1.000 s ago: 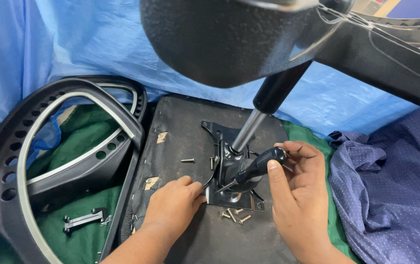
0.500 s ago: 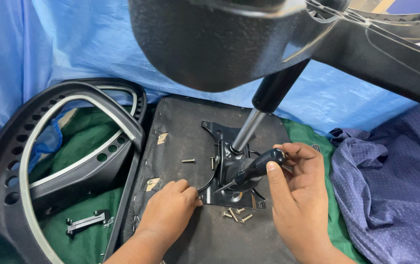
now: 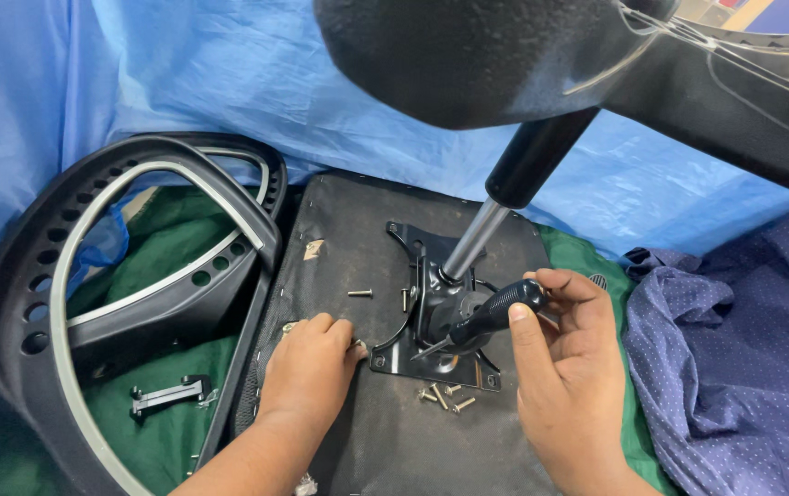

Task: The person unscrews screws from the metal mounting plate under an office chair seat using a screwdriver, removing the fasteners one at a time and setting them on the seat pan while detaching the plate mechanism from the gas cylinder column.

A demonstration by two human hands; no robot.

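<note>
At the middle of the upturned black seat base (image 3: 339,239), the right hand (image 3: 569,367) is closed around a black-handled screwdriver (image 3: 495,312), tip down at the metal mounting plate (image 3: 431,354) near its front edge. Left hand (image 3: 307,363) lies knuckles-up on the base, fingers curled at the plate's left corner, touching it; cannot tell if it pinches a screw underneath. The plate sits flat on the base with the chrome gas cylinder (image 3: 472,243) rising from it to the black star base (image 3: 505,55) overhead.

Progress, as a judgement: partway. About 4 loose screws (image 3: 445,397) lie just in front of the plate and 1 more screw (image 3: 359,293) lies to its left, so several fasteners are out of their holes; the plate is not visibly fixed at every corner.

Outward: curved black backrest frame (image 3: 63,276) to the left, small black bracket (image 3: 169,395) on green cloth (image 3: 183,450), blue plastic sheet (image 3: 229,83) behind, dotted navy cloth (image 3: 743,367) right.
</note>
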